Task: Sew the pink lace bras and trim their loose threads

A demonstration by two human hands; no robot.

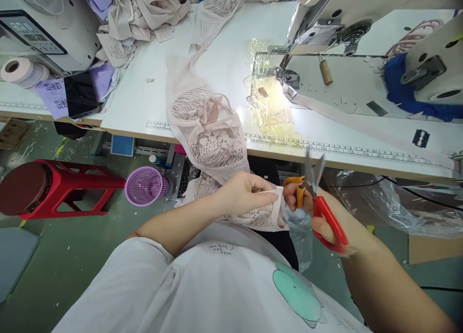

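My left hand (249, 193) is closed on the end of a pale pink lace bra (217, 147), thumb on top near its plain side edge. The bra drapes from the tabletop over the front edge down to my lap. Just right of that edge, my right hand (307, 207) grips a pair of scissors (332, 227) with red and orange handles. Their blades are spread and point up toward the table, away from the fabric. The right fingertips are close to the bra's edge; whether they touch it I cannot tell.
A sewing machine (340, 29) with its lamp lit stands on the white table (144, 101). More bras (144, 14) are heaped at the back left, near a phone (81, 94). A red stool (83, 188) and purple basket (144, 186) stand below. A razor blade (421, 138) lies right.
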